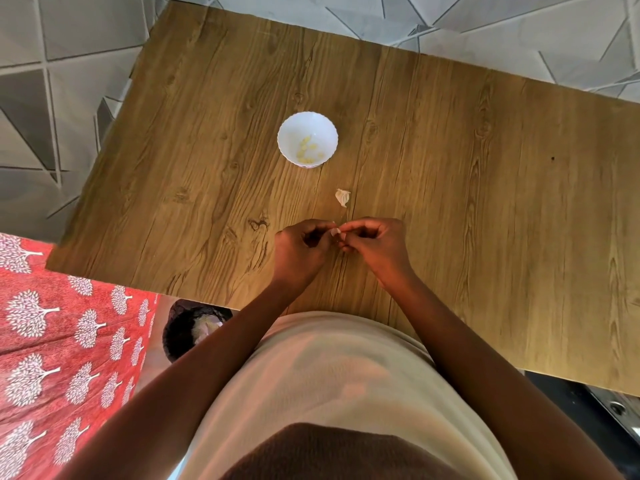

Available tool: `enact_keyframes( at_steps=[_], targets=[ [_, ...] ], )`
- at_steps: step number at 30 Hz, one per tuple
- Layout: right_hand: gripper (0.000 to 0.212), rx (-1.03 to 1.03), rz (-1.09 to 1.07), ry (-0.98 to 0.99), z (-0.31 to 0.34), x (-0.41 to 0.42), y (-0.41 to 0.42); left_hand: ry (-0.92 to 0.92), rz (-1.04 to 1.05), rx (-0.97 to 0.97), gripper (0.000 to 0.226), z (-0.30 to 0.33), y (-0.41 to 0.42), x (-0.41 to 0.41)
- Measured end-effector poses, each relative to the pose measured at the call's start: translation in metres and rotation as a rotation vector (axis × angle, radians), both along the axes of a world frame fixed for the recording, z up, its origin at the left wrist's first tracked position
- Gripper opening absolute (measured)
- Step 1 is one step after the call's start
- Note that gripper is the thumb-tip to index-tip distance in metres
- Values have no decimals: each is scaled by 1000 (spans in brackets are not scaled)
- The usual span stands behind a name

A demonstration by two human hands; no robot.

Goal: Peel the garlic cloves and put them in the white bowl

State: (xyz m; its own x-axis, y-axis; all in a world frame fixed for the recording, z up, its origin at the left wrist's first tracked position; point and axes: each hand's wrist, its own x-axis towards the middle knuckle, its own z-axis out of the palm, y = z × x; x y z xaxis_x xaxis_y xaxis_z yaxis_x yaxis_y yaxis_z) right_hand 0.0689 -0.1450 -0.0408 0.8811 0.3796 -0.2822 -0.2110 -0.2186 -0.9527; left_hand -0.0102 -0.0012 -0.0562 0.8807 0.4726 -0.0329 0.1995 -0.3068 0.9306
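Fingertips of left hand [300, 244] and right hand [375, 241] pinch one small garlic clove [338, 236] together above the wooden bench [485, 202], near the white scalloped bowl [307, 126] of peeled cloves [309, 152].

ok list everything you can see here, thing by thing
white bowl: one, white, on the table past the hands
peeled cloves: several, pale yellow, inside the white bowl
garlic piece: one, off-white, on the table between bowl and hands
clove being peeled: one, mostly hidden, pinched between both hands
table: one, wood grain brown
bin: one, dark, on the floor under the table's near-left edge, pale scraps inside
cloth: one, red with white tree print, far left
floor tiles: grey, geometric
left hand: fingers curled, pinching the clove
right hand: fingers curled, pinching the clove
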Motion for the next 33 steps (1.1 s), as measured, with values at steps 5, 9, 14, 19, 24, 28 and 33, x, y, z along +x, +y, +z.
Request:
enact_keyframes(
  at_steps=[5,9,14,19,24,28,33],
  targets=[
    [14,-9,45,-49,-2,1,-4,-40,-46,120,17,1,0,-2],
    [15,-100,103,-175,-7,2,-6,-76,-109,274,12,1,1,-2],
    [15,-159,135,-253,-11,1,-7,-95,-134,319,9,5,0,-3],
    [15,-138,89,-277,-10,-3,-2,-33,-2,194,12,4,-5,-3],
    [13,-13,-27,-125,-7,-3,4,62,149,-160,9,8,-5,2],
    [12,46,-83,14,-10,-3,3,72,82,-106,12,5,-2,-1],
    [10,49,-89,52,-13,-3,1,66,30,4,17,8,-4,-3]
  ],
)
